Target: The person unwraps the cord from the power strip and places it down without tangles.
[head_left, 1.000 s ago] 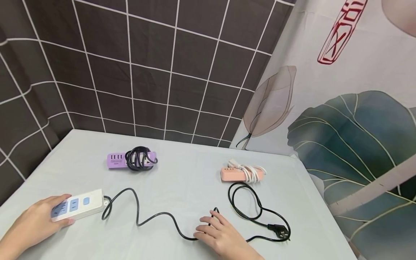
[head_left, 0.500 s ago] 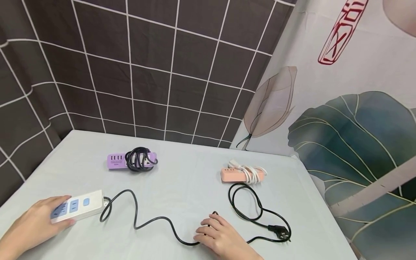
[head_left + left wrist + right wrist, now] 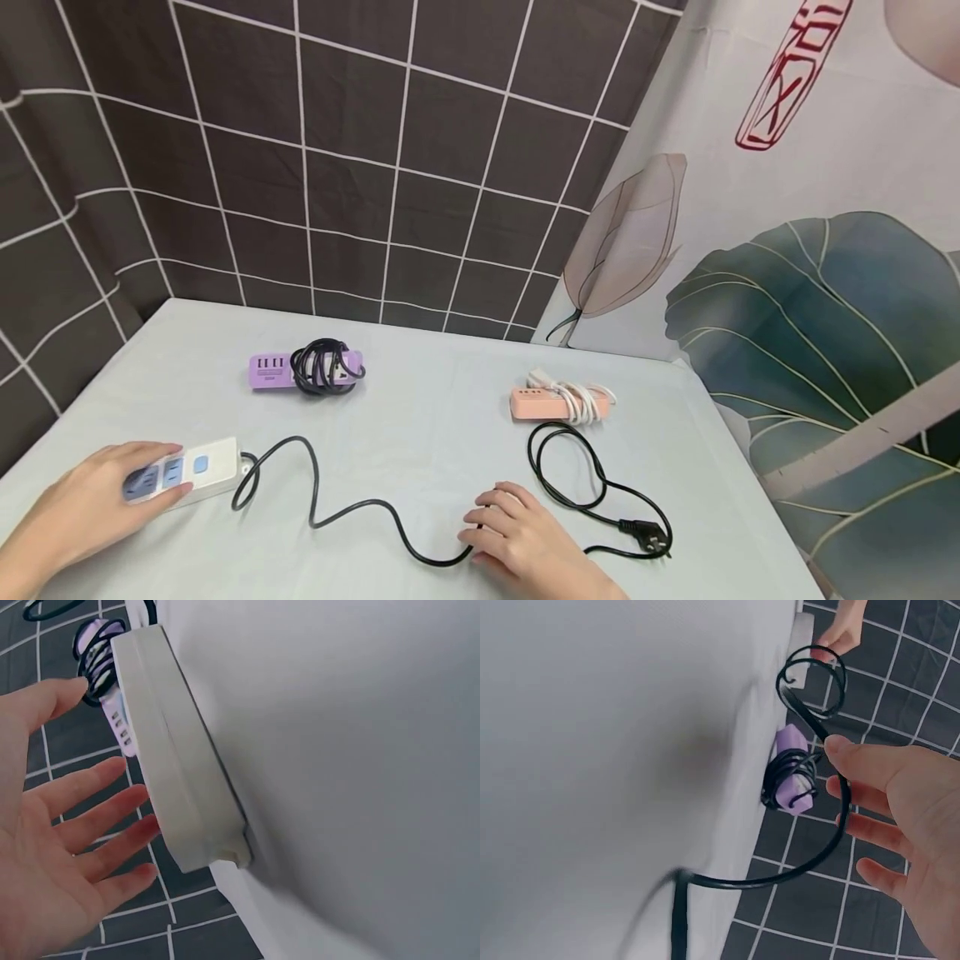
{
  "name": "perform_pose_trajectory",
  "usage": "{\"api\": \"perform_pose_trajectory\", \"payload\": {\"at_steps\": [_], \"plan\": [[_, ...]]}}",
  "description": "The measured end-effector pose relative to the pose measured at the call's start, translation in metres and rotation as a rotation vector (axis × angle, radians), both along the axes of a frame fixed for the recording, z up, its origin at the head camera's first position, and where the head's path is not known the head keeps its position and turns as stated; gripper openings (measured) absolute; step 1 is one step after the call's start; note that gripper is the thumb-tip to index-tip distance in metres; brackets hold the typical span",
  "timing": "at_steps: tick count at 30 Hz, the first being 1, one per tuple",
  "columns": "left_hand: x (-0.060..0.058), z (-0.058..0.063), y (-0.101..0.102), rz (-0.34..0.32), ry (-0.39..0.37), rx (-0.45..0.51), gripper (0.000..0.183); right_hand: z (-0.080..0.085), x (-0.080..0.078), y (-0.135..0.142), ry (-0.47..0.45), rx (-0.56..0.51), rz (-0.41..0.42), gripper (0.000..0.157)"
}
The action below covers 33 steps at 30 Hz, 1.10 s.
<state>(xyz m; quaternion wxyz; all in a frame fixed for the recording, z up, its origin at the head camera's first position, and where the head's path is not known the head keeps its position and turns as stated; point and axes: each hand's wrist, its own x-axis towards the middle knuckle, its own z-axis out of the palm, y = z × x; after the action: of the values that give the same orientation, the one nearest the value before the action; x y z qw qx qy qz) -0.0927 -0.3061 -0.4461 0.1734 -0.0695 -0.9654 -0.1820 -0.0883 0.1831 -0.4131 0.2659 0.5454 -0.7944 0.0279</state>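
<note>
1. The white power strip (image 3: 215, 468) lies at the lower left of the frame on the pale worktop (image 3: 420, 450); the left hand (image 3: 101, 500) straddles its left end, thumb and fingers apart, and whether they press on its sides I cannot tell
2. The right hand (image 3: 534, 542), lower centre, has the black cable (image 3: 739, 884) running across between its parted thumb and fingers; no firm pinch shows
3. What could go wrong, as I judge it: a pull on the cable while the left hand is loose might drag or twist the strip
4. The loop at the lower right, with the plug (image 3: 648, 536) near it, could tighten or tangle if the cable is drawn in quickly; its top lies close to the pink power strip (image 3: 547, 405) and might catch on it
5. Against the earlier frames, the left hand sits further right along the white strip, and the right hand has shifted slightly right; the small bend that stood above its fingers no longer shows
6. The purple power strip (image 3: 272, 372), pink strip and plug appear unmoved
</note>
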Motion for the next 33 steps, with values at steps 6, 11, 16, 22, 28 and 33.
{"api": "perform_pose_trajectory", "payload": {"at_steps": [6, 11, 16, 22, 28, 33], "plan": [[-0.008, 0.010, 0.008, -0.003, 0.058, 0.019, 0.044, 0.013, -0.002, 0.000, -0.014, 0.046, -0.048, 0.026], [-0.017, 0.023, 0.014, -0.008, 0.083, 0.022, 0.038, 0.025, -0.006, -0.001, 0.004, 0.083, -0.081, 0.024], [-0.027, 0.033, 0.022, -0.033, 0.101, 0.011, 0.038, 0.042, -0.015, -0.002, 0.031, 0.083, -0.075, 0.021], [-0.039, 0.042, 0.032, -0.057, 0.094, 0.020, 0.044, 0.063, -0.031, -0.009, 0.110, 0.042, -0.060, 0.022], [-0.053, 0.052, 0.039, -0.086, 0.073, 0.032, 0.048, 0.075, -0.046, -0.016, 0.093, -0.003, -0.101, 0.023], [-0.068, 0.057, 0.044, -0.106, 0.035, 0.037, 0.053, 0.083, -0.059, -0.025, -0.011, -0.027, -0.125, 0.021]]}}
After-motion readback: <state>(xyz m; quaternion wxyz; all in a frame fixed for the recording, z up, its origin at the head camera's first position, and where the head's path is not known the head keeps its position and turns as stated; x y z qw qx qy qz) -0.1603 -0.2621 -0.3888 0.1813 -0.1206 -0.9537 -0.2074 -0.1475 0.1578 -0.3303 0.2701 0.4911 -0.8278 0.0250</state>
